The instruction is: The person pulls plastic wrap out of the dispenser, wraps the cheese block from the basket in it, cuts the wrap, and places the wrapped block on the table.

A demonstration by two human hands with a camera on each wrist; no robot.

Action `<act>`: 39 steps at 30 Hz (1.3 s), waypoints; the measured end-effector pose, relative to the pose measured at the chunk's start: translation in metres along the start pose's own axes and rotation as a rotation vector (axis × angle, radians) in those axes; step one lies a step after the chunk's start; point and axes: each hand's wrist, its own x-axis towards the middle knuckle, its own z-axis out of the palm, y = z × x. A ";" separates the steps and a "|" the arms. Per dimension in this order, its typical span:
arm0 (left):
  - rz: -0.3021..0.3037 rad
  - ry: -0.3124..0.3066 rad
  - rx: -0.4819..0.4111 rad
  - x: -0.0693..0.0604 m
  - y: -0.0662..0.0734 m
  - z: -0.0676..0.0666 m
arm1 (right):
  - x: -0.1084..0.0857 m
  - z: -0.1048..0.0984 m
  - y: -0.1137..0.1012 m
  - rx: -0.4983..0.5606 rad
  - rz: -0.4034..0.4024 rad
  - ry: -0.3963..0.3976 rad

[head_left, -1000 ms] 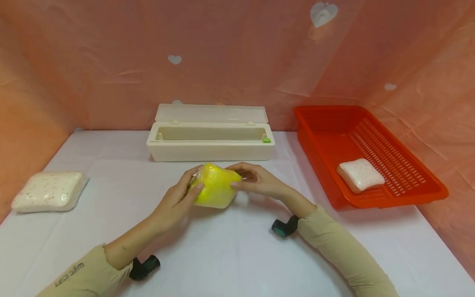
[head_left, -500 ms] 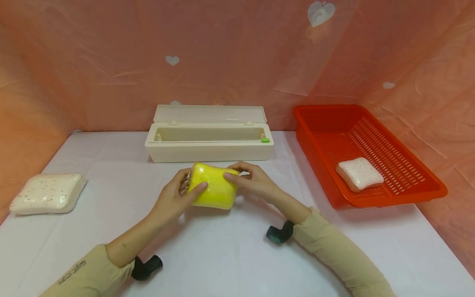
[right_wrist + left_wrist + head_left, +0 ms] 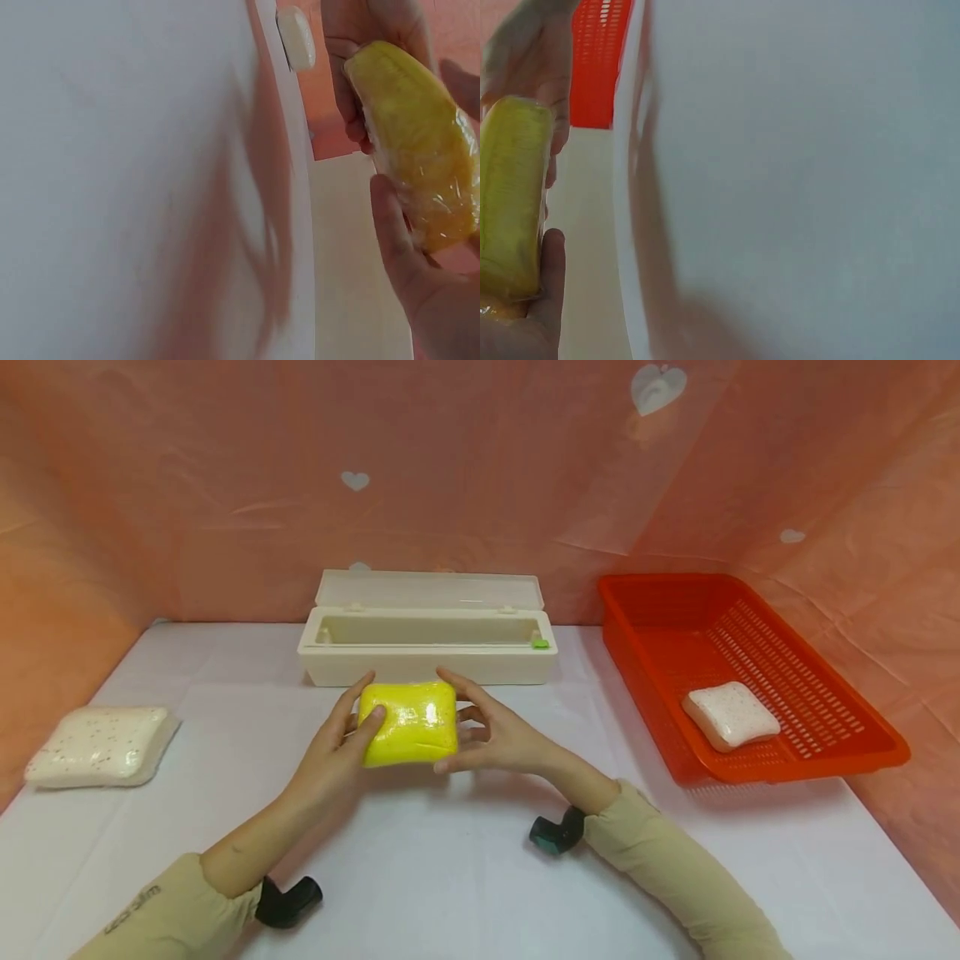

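A yellow block in clear film (image 3: 408, 724) is held above the table, in front of the cream box. My left hand (image 3: 337, 746) grips its left side, thumb on the front face. My right hand (image 3: 498, 731) stands around its right side with fingers and thumb bent about the edge. In the left wrist view the yellow block (image 3: 510, 202) shows edge-on between both hands. The right wrist view shows wrinkled film on the block (image 3: 420, 142), with fingers at both ends.
An open cream box (image 3: 427, 666) with a raised clear lid stands at the back. On the right, a red basket (image 3: 645, 693) holds a white speckled block (image 3: 731, 714). Another speckled block (image 3: 101, 746) lies at the far left of the white table (image 3: 450, 877).
The yellow block has turned so its broad face shows squarely, and has moved slightly left and up. My right thumb has come off its front face to the lower right edge.
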 end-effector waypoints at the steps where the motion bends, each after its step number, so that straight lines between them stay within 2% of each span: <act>1: 0.000 0.003 0.013 0.000 0.000 -0.002 | 0.001 0.001 0.000 0.008 -0.002 -0.014; 6: -0.014 0.016 0.047 -0.002 -0.001 -0.012 | 0.010 0.009 0.001 0.042 -0.003 -0.018; 10: -0.058 -0.003 0.047 -0.006 -0.003 -0.020 | 0.019 0.016 0.001 0.037 0.011 -0.002; 17: -0.081 -0.014 0.108 -0.015 -0.011 -0.039 | 0.039 0.030 -0.003 -0.003 0.077 -0.010; 26: -0.113 0.045 0.206 -0.027 -0.025 -0.064 | 0.065 0.059 -0.010 -0.086 0.141 0.001; 34: -0.081 0.105 0.208 -0.034 -0.035 -0.085 | 0.087 0.083 -0.015 -0.138 0.120 -0.018; 39: -0.085 0.137 0.241 -0.038 -0.043 -0.097 | 0.098 0.097 -0.020 -0.165 0.112 -0.028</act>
